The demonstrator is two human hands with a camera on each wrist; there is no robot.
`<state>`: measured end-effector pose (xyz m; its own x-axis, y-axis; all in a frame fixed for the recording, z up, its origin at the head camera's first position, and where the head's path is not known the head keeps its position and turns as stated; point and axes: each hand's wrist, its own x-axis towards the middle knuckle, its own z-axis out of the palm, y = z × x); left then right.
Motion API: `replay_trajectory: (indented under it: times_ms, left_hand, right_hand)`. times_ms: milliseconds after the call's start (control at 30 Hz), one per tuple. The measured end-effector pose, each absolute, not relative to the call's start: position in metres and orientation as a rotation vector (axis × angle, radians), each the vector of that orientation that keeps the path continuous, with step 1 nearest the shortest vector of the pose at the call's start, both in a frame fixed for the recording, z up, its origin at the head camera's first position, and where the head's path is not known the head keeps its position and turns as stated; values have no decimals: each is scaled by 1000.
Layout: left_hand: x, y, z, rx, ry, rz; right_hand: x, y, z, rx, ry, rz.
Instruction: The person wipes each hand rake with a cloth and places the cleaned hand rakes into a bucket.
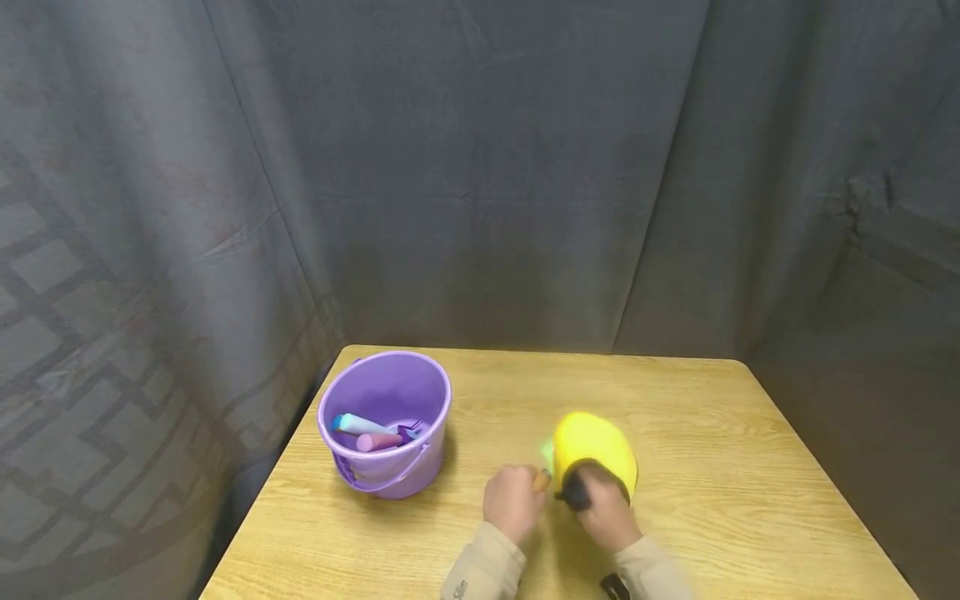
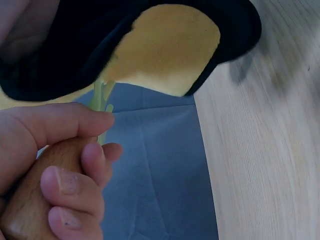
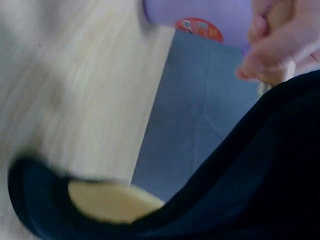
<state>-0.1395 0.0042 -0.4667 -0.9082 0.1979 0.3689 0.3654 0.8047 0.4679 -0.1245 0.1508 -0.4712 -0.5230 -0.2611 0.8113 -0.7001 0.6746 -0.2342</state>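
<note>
My left hand grips a wooden handle in the left wrist view, with the thumb and curled fingers around it. A thin pale-green translucent part runs from the handle's end up against a rounded yellow piece with a dark edge. My right hand, blurred, holds that piece by its dark part in the head view. Up close in the right wrist view, its dark material hides the right fingers. The left hand appears there beside it. Most of the green part is hidden or blurred.
Left of the hands stands a purple bucket with its handle hanging at the front. Inside lie a light-blue-handled tool, a pink-handled tool and a small purple fork. Grey curtains surround the wooden table.
</note>
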Motion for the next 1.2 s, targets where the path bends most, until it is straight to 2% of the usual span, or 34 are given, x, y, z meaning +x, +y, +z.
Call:
replay_trajectory:
  times_ms: [200, 367, 1000, 1200]
  left_hand:
    - [-137, 3, -468, -415, -2630, -758]
    - [-136, 3, -468, -423, -2601, -796]
    - [-135, 8, -464, -436, -2608, -734]
    - [-136, 9, -465, -517, -2553, -741]
  right_hand:
    - [-123, 143, -480, 913, -2215, 663]
    - [-123, 142, -485, 929, -2310, 658]
    - [-128, 145, -491, 625, -2588, 791]
    - [-137, 150, -494, 557, -2561, 777]
